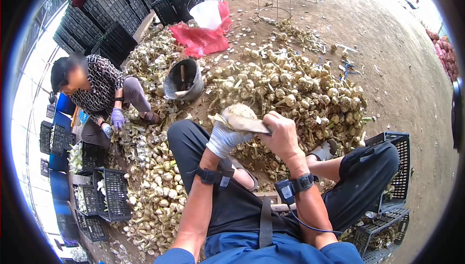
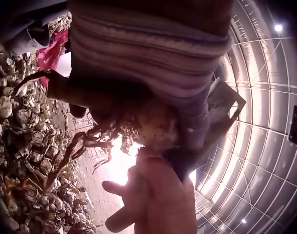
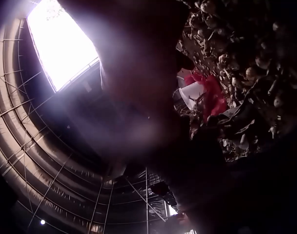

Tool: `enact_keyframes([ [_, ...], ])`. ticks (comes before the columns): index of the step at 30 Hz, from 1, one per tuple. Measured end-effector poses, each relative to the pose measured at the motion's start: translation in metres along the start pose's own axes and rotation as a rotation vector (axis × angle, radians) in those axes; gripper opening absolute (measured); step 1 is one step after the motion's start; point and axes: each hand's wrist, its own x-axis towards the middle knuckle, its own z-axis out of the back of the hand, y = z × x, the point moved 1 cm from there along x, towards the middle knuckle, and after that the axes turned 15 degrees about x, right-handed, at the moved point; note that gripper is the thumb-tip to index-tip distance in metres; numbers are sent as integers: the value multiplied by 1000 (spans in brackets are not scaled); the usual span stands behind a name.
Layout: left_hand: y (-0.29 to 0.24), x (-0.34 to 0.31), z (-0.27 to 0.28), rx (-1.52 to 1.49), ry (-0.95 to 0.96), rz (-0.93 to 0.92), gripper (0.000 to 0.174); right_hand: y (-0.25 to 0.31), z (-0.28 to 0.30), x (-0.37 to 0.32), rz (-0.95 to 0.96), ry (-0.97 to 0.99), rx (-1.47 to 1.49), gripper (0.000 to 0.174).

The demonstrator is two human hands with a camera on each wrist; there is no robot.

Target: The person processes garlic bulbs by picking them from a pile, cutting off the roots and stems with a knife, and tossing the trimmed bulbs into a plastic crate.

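Note:
My left hand (image 1: 226,139), in a striped glove, holds a garlic bulb (image 1: 240,110) above my lap, with dry stalk and roots showing dark in the left wrist view. In my bare right hand (image 1: 282,138) is a broad-bladed knife (image 1: 246,124), its blade lying across the near side of the bulb. The squared blade end (image 2: 221,109) with a hole near its corner sticks out past the glove in the left wrist view. Its handle is hidden inside my right fist. The right wrist view is dark, and the hand's work there is hidden.
Garlic heaps (image 1: 286,85) cover the ground ahead and at left (image 1: 157,191). A dark bucket (image 1: 184,80) holds a wooden-handled tool. Beyond lie a white tub (image 1: 206,15) and red mesh (image 1: 201,39). Another person (image 1: 99,87) crouches at left near black crates (image 1: 116,194); more crates (image 1: 395,167) stand right.

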Motion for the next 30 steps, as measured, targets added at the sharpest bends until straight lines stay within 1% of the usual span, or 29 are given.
enact_keyframes([
  [1, 2, -3, 1, 172, 28, -41, 59, 4, 1, 0, 15, 40, -38, 24],
  [4, 22, -20, 0, 376, -44, -231, 63, 9, -1, 0, 83, 92, -35, 23],
  [5, 26, -22, -10, -24, -85, 23, 65, 9, -3, 0, 76, 88, -44, 23],
  [8, 27, -21, -14, -231, -84, 180, 71, 4, -7, -2, 58, 81, -91, 23],
  [9, 26, -20, -13, -72, -60, 120, 71, -1, -10, -4, 49, 57, -79, 22],
  [11, 21, -19, -13, 130, -40, 54, 67, -14, -19, -8, 33, 7, -53, 22],
  [12, 18, -18, -13, 174, -43, 49, 63, -16, -21, -9, 36, -11, -30, 22],
  [14, 11, -17, -11, 389, -61, -71, 52, -19, -25, -11, 40, -46, 17, 22],
  [16, 2, -11, -6, 728, -91, -315, 39, -29, -29, -12, 55, -103, 60, 21],
  [18, -15, -7, -13, 712, -114, -222, 30, -45, -36, -16, 37, -156, 67, 21],
  [19, -22, -5, -16, 704, -126, -178, 26, -56, -35, -21, 36, -147, 31, 20],
  [22, -27, 1, -22, 699, -116, -175, 24, -68, -42, -30, 26, -217, 40, 22],
  [23, -24, 0, -25, 747, -94, -205, 27, -71, -43, -31, 24, -234, 61, 22],
  [26, -19, -6, -35, 664, -74, -81, 31, -81, -48, -41, 32, -271, 110, 21],
  [27, -26, -7, -34, 562, -48, -28, 34, -84, -47, -44, -9, -257, 109, 20],
  [28, -46, -6, -26, 433, -69, 54, 42, -110, -46, -54, -197, -219, 16, 20],
  [29, -58, -11, -17, 177, -101, 55, 52, -152, -42, -70, -383, -182, -75, 21],
  [30, -65, -23, -8, -75, -123, 55, 63, -174, -40, -80, -574, -148, -157, 22],
])
